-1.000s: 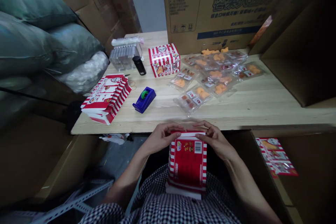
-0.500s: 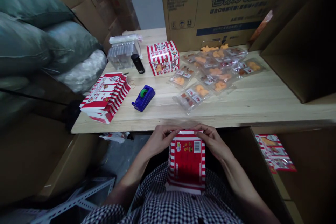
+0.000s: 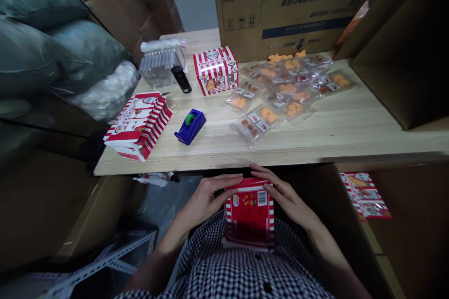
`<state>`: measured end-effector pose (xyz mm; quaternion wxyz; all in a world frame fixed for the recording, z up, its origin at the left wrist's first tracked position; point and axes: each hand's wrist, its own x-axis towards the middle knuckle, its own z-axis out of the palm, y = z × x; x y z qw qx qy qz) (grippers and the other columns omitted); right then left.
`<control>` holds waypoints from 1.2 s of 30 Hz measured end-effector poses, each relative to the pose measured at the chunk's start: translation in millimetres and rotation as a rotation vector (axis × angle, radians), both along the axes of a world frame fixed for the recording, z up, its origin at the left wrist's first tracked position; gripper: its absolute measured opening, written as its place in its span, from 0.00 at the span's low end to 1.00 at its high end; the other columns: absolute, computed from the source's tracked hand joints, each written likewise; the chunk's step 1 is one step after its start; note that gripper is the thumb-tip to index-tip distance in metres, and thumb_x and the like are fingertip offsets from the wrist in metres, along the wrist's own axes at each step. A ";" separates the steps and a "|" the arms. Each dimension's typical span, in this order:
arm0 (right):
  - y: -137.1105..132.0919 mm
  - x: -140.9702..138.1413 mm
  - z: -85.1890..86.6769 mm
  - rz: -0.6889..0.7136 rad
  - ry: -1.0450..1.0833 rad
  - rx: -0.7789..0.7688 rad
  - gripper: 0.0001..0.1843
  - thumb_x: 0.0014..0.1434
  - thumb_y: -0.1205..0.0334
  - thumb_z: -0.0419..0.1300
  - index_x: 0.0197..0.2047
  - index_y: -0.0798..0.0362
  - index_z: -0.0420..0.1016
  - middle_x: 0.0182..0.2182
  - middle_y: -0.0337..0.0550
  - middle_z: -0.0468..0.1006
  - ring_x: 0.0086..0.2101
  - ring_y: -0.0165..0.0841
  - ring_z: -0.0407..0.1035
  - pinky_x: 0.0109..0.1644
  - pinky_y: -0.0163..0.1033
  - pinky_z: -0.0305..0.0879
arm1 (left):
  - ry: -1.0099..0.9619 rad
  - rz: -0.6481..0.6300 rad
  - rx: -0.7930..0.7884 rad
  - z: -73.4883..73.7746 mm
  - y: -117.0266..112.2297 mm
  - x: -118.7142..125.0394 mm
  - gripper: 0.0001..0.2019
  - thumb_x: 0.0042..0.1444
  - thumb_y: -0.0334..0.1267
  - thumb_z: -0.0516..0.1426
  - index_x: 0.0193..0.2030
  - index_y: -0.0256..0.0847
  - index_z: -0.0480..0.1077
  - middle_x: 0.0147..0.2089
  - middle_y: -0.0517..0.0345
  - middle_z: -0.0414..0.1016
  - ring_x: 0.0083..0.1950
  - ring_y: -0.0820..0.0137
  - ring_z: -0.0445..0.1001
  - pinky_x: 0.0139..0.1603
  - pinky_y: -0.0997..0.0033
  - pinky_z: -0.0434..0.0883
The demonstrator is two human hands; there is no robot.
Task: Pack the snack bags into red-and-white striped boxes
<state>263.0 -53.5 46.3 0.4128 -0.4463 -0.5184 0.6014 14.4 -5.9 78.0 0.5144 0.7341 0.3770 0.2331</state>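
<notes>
A red-and-white striped carton (image 3: 249, 217) with a barcode rests on my lap below the table edge. My left hand (image 3: 206, 198) grips its upper left corner, fingers curled over the top flap. On the upper right, my right hand (image 3: 284, 194) presses its fingers along the top edge. Both hands hold the carton's top end.
On the wooden table (image 3: 333, 135): a stack of flat striped cartons (image 3: 138, 124), a blue tape dispenser (image 3: 191, 126), an assembled striped box (image 3: 215, 70), several clear snack packets (image 3: 280, 91), a black bottle (image 3: 181, 79) and clear trays (image 3: 161, 63). Large cardboard boxes (image 3: 280, 4) stand behind; more striped packs (image 3: 365, 194) lie low right.
The carton and both hands have shifted slightly down and toward my body; the fingers have moved further over the top flap. The view has tilted a little.
</notes>
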 end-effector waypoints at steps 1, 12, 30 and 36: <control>-1.8 1.9 2.0 0.009 0.004 0.004 0.17 0.67 0.51 0.57 0.57 0.38 0.76 0.66 0.37 0.66 0.68 0.41 0.53 0.72 0.54 0.45 | -0.024 0.006 -0.016 -1.2 -0.3 -0.5 0.16 0.65 0.37 0.55 0.58 0.51 0.74 0.60 0.56 0.75 0.62 0.62 0.73 0.64 0.56 0.70; 0.2 -7.4 21.2 -0.341 0.226 -0.042 0.08 0.65 0.57 0.62 0.44 0.44 0.83 0.56 0.45 0.78 0.56 0.44 0.71 0.63 0.51 0.65 | -0.107 0.032 0.300 5.6 1.3 2.3 0.21 0.65 0.28 0.53 0.61 0.51 0.72 0.62 0.54 0.74 0.60 0.64 0.74 0.60 0.60 0.73; 42.3 -12.7 -25.2 -0.327 0.010 -0.026 0.16 0.55 0.49 0.69 0.44 0.47 0.82 0.49 0.45 0.82 0.41 0.41 0.77 0.43 0.43 0.75 | -0.192 0.457 0.102 -38.2 79.3 -24.6 0.24 0.60 0.42 0.60 0.63 0.44 0.66 0.66 0.48 0.67 0.66 0.60 0.66 0.65 0.61 0.63; 38.3 1.6 -32.7 -0.334 -0.018 -0.101 0.18 0.54 0.50 0.70 0.46 0.46 0.81 0.40 0.44 0.85 0.30 0.38 0.76 0.33 0.41 0.75 | 0.084 0.904 0.104 -41.7 153.9 -111.6 0.12 0.52 0.44 0.63 0.38 0.37 0.74 0.50 0.46 0.76 0.59 0.55 0.69 0.56 0.60 0.67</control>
